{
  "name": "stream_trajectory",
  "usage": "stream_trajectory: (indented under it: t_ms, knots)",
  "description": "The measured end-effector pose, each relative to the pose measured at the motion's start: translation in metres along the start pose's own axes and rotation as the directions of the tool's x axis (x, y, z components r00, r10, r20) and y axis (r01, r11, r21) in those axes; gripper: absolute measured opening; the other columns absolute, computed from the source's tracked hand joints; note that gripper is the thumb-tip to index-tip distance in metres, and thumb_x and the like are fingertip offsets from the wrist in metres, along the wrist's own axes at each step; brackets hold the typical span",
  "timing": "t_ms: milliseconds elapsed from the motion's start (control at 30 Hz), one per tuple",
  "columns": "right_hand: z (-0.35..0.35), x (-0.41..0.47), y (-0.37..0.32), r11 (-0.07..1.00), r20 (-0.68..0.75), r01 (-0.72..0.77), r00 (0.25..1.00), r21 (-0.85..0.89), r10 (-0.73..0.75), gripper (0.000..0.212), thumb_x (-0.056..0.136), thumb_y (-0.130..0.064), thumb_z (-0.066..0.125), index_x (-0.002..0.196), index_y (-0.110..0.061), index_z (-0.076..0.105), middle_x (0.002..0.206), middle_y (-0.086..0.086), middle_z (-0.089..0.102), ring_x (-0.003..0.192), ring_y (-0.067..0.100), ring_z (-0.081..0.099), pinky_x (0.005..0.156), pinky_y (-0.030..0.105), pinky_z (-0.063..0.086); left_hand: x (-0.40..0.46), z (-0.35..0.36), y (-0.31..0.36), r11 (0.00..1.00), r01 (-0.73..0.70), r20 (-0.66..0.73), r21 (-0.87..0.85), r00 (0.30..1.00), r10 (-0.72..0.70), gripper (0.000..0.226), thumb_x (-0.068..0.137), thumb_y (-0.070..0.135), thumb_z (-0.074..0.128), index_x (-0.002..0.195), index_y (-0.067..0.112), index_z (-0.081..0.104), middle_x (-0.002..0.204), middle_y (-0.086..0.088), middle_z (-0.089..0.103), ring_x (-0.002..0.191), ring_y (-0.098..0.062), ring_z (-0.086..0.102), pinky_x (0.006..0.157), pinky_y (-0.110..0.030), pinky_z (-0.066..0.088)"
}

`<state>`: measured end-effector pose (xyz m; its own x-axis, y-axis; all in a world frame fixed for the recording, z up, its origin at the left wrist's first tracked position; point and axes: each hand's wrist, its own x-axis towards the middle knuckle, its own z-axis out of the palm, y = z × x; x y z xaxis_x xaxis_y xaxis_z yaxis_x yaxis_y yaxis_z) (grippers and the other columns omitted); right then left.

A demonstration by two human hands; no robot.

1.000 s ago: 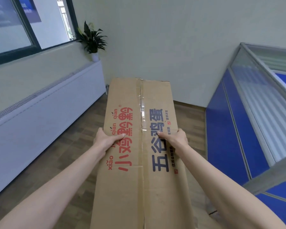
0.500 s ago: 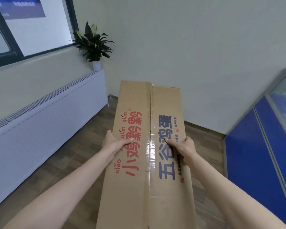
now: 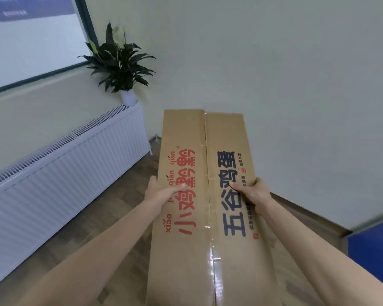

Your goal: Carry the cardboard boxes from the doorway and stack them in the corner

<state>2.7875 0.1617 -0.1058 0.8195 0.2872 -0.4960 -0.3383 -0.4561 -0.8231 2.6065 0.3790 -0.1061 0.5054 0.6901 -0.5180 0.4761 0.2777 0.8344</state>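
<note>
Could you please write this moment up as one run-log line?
phase: carrying | load: long brown cardboard box | left hand: grips left edge | right hand: grips right edge | ahead: corner, white radiator

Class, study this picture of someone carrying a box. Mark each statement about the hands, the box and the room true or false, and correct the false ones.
1. Both hands grip the cardboard box. True: left hand, right hand.
2. The box flaps stand open. False: they lie closed, taped along the seam.
3. A potted plant stands on the radiator. True.
4. The box rests on the floor. False: it is held above the wooden floor.
</note>
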Motion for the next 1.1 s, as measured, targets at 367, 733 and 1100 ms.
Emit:
stream_trajectory:
  t_ms: [367,733,1100]
  knots:
    - [0.034,0.275,-0.164,0.988,0.238,0.025,0.971,-0.155,0.013,0.066,0.073,-0.019,0.091,0.123,-0.009,0.049,0.105,0.013,0.073,0.087,0.025,0.075,0.063,0.034,0.059,0.218,0.082,0.097,0.975,0.101,-0.164,-0.198,0.977,-0.134,0.102,0.049,0.043,0.098,0.133,0.018,0.047,0.120,-0.003,0.068,0.109,-0.025,0.066,0.097,-0.052,0.053]
    - [0.146,0.565,-0.227,0.876,0.290,0.020,0.947,-0.482,0.138,0.071,0.070,-0.040,0.092,0.124,-0.014,0.053,0.111,0.009,0.073,0.098,0.029,0.073,0.088,0.052,0.061,0.471,0.159,0.103,0.869,0.274,-0.260,-0.413,0.879,-0.401,0.088,0.057,0.047,0.095,0.126,0.022,0.045,0.115,0.000,0.066,0.101,-0.022,0.066,0.091,-0.048,0.057]
    - [0.316,0.877,-0.140,0.779,0.460,0.096,0.849,-0.619,0.261,0.081,0.073,-0.034,0.090,0.140,-0.013,0.049,0.126,0.009,0.066,0.111,0.029,0.063,0.092,0.049,0.052,0.745,0.228,0.001,0.744,0.350,-0.359,-0.569,0.709,-0.608,0.076,0.064,0.042,0.093,0.119,0.024,0.044,0.100,0.008,0.062,0.081,-0.009,0.062,0.066,-0.032,0.053]
